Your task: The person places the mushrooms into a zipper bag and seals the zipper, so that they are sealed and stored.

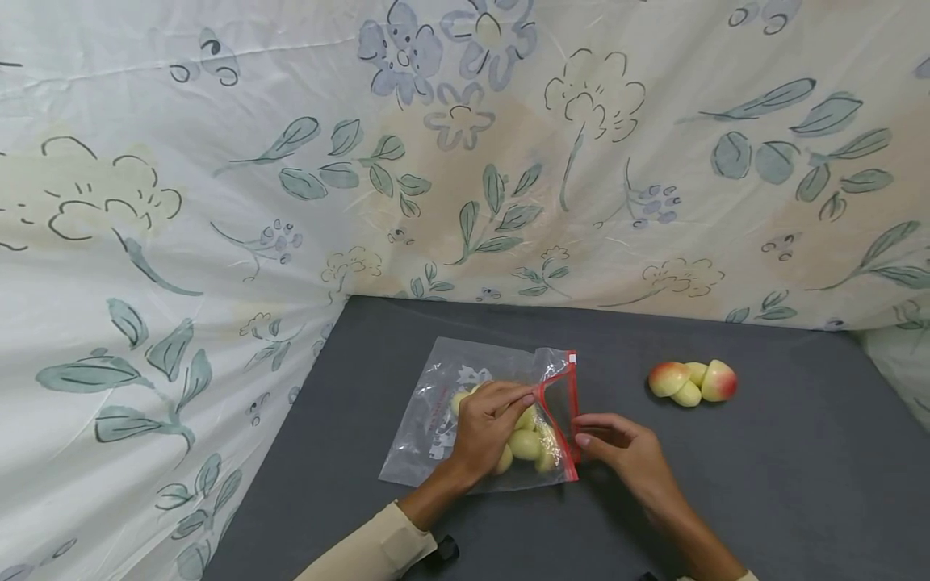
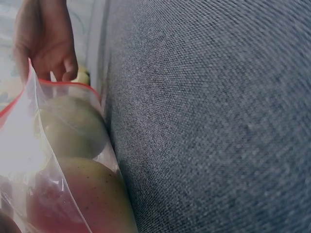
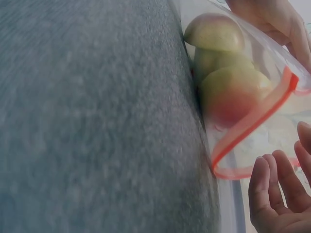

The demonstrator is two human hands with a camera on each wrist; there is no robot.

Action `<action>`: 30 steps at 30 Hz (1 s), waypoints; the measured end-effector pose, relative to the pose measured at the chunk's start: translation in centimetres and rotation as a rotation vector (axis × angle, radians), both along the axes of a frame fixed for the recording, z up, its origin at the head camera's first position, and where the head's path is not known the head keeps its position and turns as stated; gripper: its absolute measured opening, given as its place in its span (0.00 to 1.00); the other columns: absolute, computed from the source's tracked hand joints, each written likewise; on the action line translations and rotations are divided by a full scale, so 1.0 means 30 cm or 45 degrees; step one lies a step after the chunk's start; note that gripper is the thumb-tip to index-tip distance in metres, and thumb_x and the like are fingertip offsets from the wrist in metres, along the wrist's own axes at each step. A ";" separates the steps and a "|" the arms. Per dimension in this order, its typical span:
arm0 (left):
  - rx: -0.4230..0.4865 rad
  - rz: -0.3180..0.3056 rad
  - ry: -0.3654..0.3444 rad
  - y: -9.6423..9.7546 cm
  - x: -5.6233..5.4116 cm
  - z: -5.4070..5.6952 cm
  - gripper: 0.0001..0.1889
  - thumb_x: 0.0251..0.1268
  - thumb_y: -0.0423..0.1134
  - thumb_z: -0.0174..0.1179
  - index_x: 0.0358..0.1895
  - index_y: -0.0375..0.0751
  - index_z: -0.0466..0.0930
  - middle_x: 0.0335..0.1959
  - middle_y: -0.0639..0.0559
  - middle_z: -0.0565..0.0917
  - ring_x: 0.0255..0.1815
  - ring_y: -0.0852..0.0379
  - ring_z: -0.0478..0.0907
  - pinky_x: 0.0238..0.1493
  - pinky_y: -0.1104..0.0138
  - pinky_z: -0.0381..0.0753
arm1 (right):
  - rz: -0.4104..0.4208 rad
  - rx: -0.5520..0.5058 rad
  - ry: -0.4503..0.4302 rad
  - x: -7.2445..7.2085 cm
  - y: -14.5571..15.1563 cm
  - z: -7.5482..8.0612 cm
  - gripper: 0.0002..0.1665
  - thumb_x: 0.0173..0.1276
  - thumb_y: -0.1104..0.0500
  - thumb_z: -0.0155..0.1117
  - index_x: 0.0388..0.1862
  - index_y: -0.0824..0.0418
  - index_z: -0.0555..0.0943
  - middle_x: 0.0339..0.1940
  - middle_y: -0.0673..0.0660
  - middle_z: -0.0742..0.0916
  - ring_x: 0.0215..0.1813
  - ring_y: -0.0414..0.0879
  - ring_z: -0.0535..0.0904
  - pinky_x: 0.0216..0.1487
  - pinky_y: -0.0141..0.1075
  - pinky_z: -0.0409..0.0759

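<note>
A clear zip bag (image 1: pixel 414 436) with a red closure strip (image 1: pixel 572 395) lies on the dark table, its mouth facing right and gaping. Inside are several rounded, yellow-green, fruit-like pieces (image 1: pixel 525 444), some blushed red, as the fruit (image 3: pixel 233 97) in the right wrist view shows. My left hand (image 1: pixel 488 424) reaches over the bag and pinches the upper lip of its mouth between thumb and fingers. At the mouth's right edge is my right hand (image 1: pixel 628 452), fingertips right at the red strip, with thumb and fingers apart in the right wrist view.
To the right of the bag, a group of similar yellow, red-blushed fruit-like pieces (image 1: pixel 693 382) sits on the dark grey table (image 1: pixel 785 452). A floral cloth (image 1: pixel 465 202) hangs behind the table and along its left side.
</note>
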State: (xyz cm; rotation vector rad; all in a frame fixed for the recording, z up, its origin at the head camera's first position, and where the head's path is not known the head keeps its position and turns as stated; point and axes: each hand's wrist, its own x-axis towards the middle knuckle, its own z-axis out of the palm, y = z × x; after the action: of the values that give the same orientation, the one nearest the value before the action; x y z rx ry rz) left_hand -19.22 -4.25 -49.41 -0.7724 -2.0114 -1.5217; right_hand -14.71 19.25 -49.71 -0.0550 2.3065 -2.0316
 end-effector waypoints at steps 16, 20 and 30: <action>-0.014 0.012 -0.020 -0.006 0.001 -0.010 0.09 0.72 0.34 0.70 0.50 0.40 0.93 0.44 0.51 0.92 0.46 0.57 0.88 0.45 0.66 0.86 | -0.113 0.047 0.030 0.013 0.097 0.002 0.22 0.73 0.65 0.73 0.61 0.75 0.82 0.49 0.48 0.92 0.48 0.35 0.88 0.43 0.41 0.90; -0.009 0.006 -0.033 -0.005 0.002 -0.010 0.09 0.72 0.35 0.70 0.51 0.39 0.93 0.44 0.51 0.92 0.46 0.56 0.88 0.47 0.65 0.86 | -0.140 0.057 0.038 0.013 0.117 0.002 0.24 0.73 0.64 0.74 0.62 0.75 0.81 0.49 0.49 0.92 0.48 0.34 0.88 0.43 0.41 0.90; 0.007 -0.018 -0.015 -0.001 0.008 0.000 0.09 0.72 0.34 0.70 0.50 0.38 0.93 0.44 0.50 0.93 0.47 0.55 0.88 0.48 0.64 0.86 | -0.220 0.030 0.029 0.017 0.162 -0.004 0.24 0.72 0.65 0.73 0.63 0.74 0.80 0.48 0.46 0.92 0.46 0.34 0.89 0.41 0.38 0.89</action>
State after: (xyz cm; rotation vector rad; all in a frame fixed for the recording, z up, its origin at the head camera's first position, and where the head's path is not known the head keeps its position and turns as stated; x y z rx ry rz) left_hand -18.99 -4.28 -49.41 -0.7786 -2.0133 -1.5422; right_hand -14.19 24.10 -49.83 0.1277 2.4270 -2.0899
